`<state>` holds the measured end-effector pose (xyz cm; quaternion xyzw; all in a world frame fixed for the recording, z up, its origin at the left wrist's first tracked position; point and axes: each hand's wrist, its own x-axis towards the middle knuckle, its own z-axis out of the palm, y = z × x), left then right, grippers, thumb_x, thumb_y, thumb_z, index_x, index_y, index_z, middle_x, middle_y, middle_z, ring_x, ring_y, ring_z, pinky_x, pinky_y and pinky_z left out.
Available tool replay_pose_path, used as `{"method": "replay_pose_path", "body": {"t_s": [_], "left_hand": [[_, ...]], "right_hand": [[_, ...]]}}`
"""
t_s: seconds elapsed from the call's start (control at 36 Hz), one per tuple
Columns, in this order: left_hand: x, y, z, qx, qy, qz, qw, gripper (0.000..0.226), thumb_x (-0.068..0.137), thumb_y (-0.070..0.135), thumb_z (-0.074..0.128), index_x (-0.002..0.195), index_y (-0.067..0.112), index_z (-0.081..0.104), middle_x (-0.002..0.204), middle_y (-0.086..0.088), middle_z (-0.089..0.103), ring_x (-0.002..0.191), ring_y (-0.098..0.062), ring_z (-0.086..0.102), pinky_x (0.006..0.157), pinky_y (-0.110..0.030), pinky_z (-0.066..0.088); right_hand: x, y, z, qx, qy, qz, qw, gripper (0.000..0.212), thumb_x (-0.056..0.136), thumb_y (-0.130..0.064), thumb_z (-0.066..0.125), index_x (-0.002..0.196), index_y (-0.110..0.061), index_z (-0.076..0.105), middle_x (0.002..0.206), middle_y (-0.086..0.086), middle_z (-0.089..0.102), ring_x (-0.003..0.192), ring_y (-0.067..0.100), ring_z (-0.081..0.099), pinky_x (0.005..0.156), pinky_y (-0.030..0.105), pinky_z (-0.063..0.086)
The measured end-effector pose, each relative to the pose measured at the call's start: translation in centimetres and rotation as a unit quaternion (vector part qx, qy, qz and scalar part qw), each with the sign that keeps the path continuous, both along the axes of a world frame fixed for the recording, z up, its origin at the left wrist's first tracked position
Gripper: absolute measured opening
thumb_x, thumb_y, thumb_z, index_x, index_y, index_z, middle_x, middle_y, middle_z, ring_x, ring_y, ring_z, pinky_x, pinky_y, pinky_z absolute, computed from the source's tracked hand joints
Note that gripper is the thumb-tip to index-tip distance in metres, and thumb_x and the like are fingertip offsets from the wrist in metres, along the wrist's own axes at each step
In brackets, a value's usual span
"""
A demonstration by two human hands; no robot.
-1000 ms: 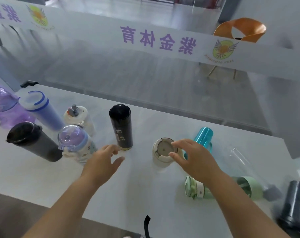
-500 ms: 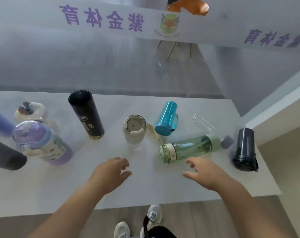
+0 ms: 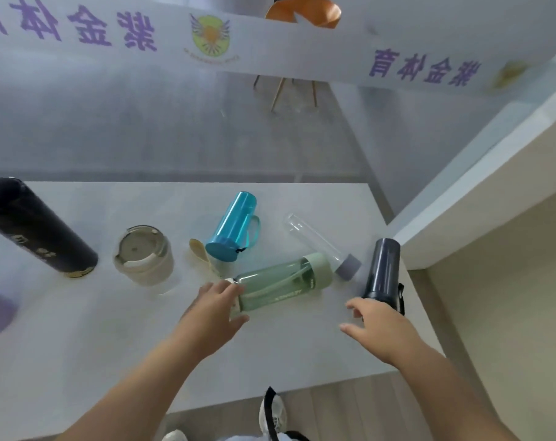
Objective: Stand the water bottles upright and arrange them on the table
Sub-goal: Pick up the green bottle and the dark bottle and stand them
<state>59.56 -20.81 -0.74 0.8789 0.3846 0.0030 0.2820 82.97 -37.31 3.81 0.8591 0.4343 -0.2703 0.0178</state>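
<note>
On the right half of the white table, seen from the head camera, the green bottle lies on its side, and the left hand grips its lid end, fingers over the top and thumb curled underneath. The right hand is spread wide and holds nothing, just beside the near end of the navy bottle; whether it touches cannot be told. To stand the green bottle well, I judge the left hand should pivot it up on its pale matte base, lifting the lid end in a smooth arc, since the round, slick translucent body will likely roll if nudged sideways. The base end lies close against the clear bottle, a thin transparent tube with a grey cap, so the swing should go up, not outward. The blue bottle, glossy plastic with a side handle, also lies flat nearby. Further left, the beige cup and the tall black flask, smooth and cylindrical, already stand upright.
</note>
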Motion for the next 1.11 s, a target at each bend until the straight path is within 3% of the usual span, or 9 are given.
{"method": "replay_pose_path", "body": {"t_s": [0.14,0.28,0.39,0.53,0.69,0.81,0.92,1.03,1.11], "left_hand": [[5.2,-1.1,-0.6,0.057,0.05,-0.011,0.997,0.066,0.083,0.046,0.06,0.14,0.029,0.032,0.142,0.004,0.036,0.132,-0.024,0.026,0.11,-0.036,0.023],[8.6,-1.8,-1.7,0.056,0.122,0.014,0.991,0.078,0.081,0.05,0.06,0.145,0.034,0.017,0.15,-0.003,0.021,0.136,-0.029,0.017,0.11,-0.041,0.017],[9.7,-1.9,-2.2,0.073,0.162,0.029,0.984,0.083,0.083,0.043,0.062,0.146,0.036,0.01,0.151,-0.008,0.017,0.138,-0.031,0.014,0.112,-0.043,0.013],[10.1,-1.4,-2.1,0.125,0.211,0.016,0.969,0.08,0.086,0.038,0.058,0.145,0.042,0.004,0.145,-0.006,0.028,0.127,-0.029,0.03,0.105,-0.04,0.024],[10.8,-1.7,-1.4,0.097,0.263,0.006,0.96,0.088,0.073,0.061,0.061,0.142,0.032,0.015,0.127,-0.004,0.047,0.111,-0.027,0.047,0.088,-0.036,0.04],[10.8,-2.5,-1.7,0.002,0.227,0.047,0.973,0.089,0.07,0.065,0.062,0.141,0.031,0.02,0.123,-0.002,0.051,0.111,-0.025,0.05,0.085,-0.035,0.047],[10.4,-3.0,-1.8,-0.028,0.199,0.016,0.98,0.093,0.075,0.063,0.059,0.143,0.045,-0.003,0.12,-0.003,0.05,0.099,-0.022,0.056,0.08,-0.034,0.051],[10.1,-2.9,-1.4,-0.047,0.18,-0.07,0.98,0.082,0.084,0.058,0.051,0.129,0.065,-0.018,0.145,-0.005,0.029,0.099,-0.021,0.06,0.087,-0.035,0.053],[9.9,-2.9,-1.1,-0.062,0.169,-0.103,0.978,0.064,0.091,0.052,0.042,0.127,0.071,-0.006,0.155,-0.002,0.01,0.104,-0.022,0.061,0.094,-0.036,0.051]], "right_hand": [[5.3,-0.9,-0.6,0.064,-0.061,0.021,0.996,0.037,0.088,-0.024,0.058,0.125,-0.023,0.054,0.127,-0.002,0.057,0.115,0.021,0.052,0.09,0.034,0.047],[9.6,-1.6,-1.3,0.059,-0.093,0.076,0.991,0.054,0.086,-0.002,0.05,0.136,-0.022,0.045,0.137,-0.003,0.048,0.127,0.021,0.038,0.102,0.031,0.036],[11.8,-1.5,-2.3,0.017,-0.117,0.144,0.983,0.067,0.082,0.0,0.057,0.142,-0.024,0.038,0.148,0.001,0.036,0.137,0.026,0.026,0.108,0.035,0.03],[13.3,-1.3,-3.4,-0.012,-0.1,0.188,0.977,0.074,0.083,0.003,0.054,0.145,-0.031,0.032,0.156,-0.002,0.02,0.141,0.028,0.019,0.111,0.038,0.028],[14.1,-0.8,-4.4,0.013,-0.106,0.232,0.967,0.081,0.08,0.009,0.051,0.145,-0.034,0.031,0.157,0.001,0.019,0.139,0.036,0.021,0.107,0.045,0.031],[14.2,-0.4,-6.0,0.019,-0.126,0.243,0.962,0.09,0.061,0.007,0.074,0.137,-0.032,0.046,0.147,0.01,0.038,0.121,0.04,0.041,0.095,0.047,0.039],[14.2,-0.2,-6.9,0.031,-0.16,0.232,0.959,0.093,0.044,-0.005,0.087,0.125,-0.035,0.053,0.135,0.008,0.04,0.109,0.037,0.04,0.093,0.049,0.04],[14.0,-0.5,-6.9,0.014,-0.138,0.235,0.962,0.078,0.074,-0.009,0.066,0.139,-0.033,0.03,0.151,0.001,0.023,0.132,0.035,0.022,0.108,0.046,0.018],[13.4,-1.1,-6.9,0.012,-0.134,0.213,0.968,0.069,0.079,-0.021,0.063,0.139,-0.029,0.03,0.145,-0.008,0.036,0.134,0.026,0.028,0.105,0.046,0.023]]}}
